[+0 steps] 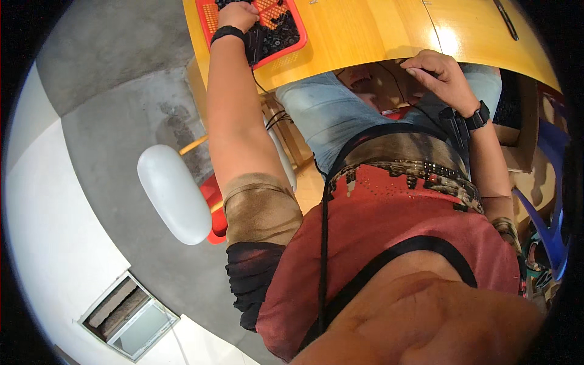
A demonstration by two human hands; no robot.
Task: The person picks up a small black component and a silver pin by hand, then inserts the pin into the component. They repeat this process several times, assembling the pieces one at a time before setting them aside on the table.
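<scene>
My left hand [239, 16] reaches into a red plastic basket [300, 25] at the far left of the table. Its fingers curl down among small black parts [282, 31], and what they hold is hidden. Just over the table's front edge, above my lap, is my right hand [446, 78]. There the thumb and bent fingers come together in a pinch; anything between them is too small to make out. Both wrists wear black bands with a dark device strapped on.
The yellow wooden table [359, 30] has a curved front edge, with a black pen-like stick [506, 21] lying far right. Thin black cables hang below the edge. A cardboard box [523, 143] stands at right beside a blue plastic frame [550, 207]. A pale rounded object [174, 193] is at left.
</scene>
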